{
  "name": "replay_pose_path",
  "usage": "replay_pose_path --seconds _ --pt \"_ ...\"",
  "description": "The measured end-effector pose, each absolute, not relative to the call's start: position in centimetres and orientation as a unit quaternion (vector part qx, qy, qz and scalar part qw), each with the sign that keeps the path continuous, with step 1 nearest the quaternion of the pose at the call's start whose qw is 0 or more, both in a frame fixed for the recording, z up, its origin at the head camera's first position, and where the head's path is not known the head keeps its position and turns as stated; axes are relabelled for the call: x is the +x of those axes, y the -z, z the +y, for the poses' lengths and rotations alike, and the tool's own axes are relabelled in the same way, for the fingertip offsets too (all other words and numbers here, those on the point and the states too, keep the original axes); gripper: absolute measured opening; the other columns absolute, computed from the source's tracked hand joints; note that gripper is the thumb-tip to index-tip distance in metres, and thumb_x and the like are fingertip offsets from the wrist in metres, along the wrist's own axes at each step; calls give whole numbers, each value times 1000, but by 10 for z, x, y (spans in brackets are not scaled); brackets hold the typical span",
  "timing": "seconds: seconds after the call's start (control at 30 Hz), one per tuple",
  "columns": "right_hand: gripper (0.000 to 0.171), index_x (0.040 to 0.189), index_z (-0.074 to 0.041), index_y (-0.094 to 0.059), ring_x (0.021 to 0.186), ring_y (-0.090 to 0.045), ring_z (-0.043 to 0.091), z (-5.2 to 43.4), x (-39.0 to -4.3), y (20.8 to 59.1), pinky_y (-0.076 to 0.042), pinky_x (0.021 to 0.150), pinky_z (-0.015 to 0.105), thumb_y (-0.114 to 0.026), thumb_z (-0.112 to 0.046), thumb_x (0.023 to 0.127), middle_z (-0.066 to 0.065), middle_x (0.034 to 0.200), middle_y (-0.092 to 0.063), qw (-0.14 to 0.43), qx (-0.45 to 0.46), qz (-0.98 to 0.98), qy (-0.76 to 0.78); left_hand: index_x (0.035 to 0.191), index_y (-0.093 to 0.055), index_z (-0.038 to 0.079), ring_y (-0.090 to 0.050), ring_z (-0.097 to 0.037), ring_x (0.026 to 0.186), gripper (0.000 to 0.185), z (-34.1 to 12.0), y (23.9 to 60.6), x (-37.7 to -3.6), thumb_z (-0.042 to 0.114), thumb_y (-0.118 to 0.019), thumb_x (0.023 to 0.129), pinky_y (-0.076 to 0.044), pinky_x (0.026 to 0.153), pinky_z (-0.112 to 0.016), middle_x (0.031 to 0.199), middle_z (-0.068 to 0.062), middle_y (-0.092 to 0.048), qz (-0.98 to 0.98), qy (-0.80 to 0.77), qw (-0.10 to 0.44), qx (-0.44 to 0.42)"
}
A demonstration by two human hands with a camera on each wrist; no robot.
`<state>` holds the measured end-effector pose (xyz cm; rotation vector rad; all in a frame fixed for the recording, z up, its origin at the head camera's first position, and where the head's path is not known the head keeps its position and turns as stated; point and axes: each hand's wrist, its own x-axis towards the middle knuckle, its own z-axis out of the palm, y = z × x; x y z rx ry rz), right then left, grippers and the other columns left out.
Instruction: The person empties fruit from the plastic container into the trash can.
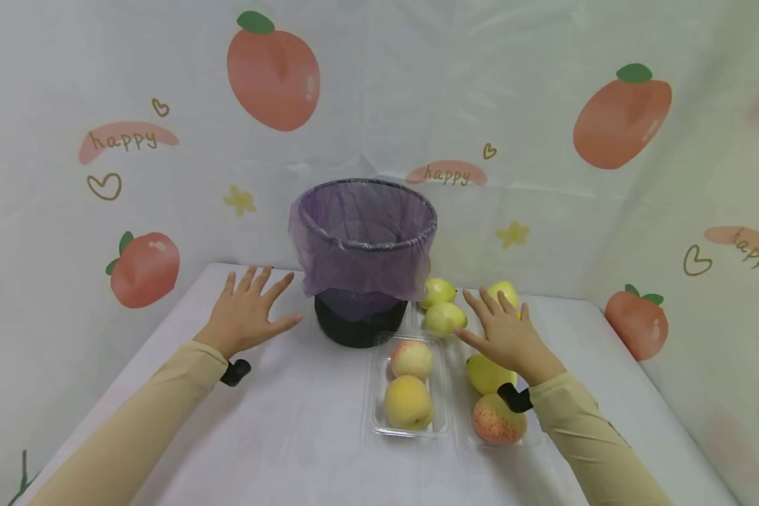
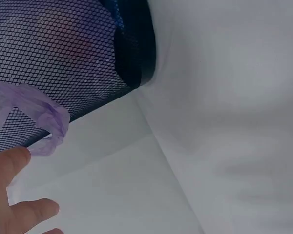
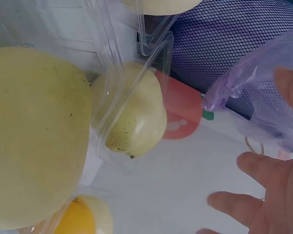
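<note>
My left hand is held out over the table, fingers spread and holding nothing. Just to its right stands a black mesh bin, lined with a purple plastic bag folded over the rim. On the other side my right hand, also spread and holding nothing, hovers above fruit in clear plastic trays, partly covering it. Below that hand lie a yellow-green pear and a speckled peach. In the right wrist view, a pear shows in a clear tray beyond a large pale fruit.
A clear tray in front of the bin holds a pinkish peach and a yellow peach. Two more yellow-green pears sit beside the bin, and another lies behind my right hand. A printed cloth backdrop closes off the back.
</note>
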<state>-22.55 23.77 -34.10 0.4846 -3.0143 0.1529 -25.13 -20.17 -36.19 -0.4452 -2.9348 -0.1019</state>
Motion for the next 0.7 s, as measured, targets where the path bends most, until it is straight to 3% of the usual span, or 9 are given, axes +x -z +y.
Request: replay_pose_path --seconds 0.1,0.17,0.3,0.43,0.7 --pt "69 151 -13 -34 136 -33 50 237 -226 341 -19 104 78 -49 -53 97 24 149 -37 38 167 -984 -54 150 -39 21 -25 -47 141 78 -200 361 -250 70 -45 90 -12 116 -67 152 -25 -33 -982 45 85 -161" --pt "63 148 -11 -40 128 -45 47 237 -226 341 -32 103 71 -52 -47 98 24 144 -45 32 176 -982 -62 146 -45 18 -32 -46 138 72 -199 361 -249 65 -48 91 -18 115 -66 148 -24 -39 -981 58 76 -168" --pt "50 139 -7 -50 104 -64 36 238 -229 343 -55 82 51 -55 -35 98 20 133 -57 16 185 -980 -74 139 -53 11 -48 -43 127 57 -197 362 -249 47 -52 95 -39 103 -65 139 -22 -52 -980 99 34 -170" --pt "42 133 -8 -55 93 -68 29 239 -232 345 -57 69 41 -57 -30 98 15 122 -65 6 185 -979 -86 133 -58 8 -60 -39 113 46 -195 363 -251 36 -53 96 -52 87 -58 127 -19 -62 -979 127 -12 -159" --pt "34 126 -7 -60 89 -69 27 238 -233 345 -57 66 38 -57 -25 97 11 107 -71 19 190 -976 -101 123 -64 8 -66 -30 97 37 -195 367 -253 31 -55 95 -55 79 -50 108 -12 -69 -975 152 -35 -156"
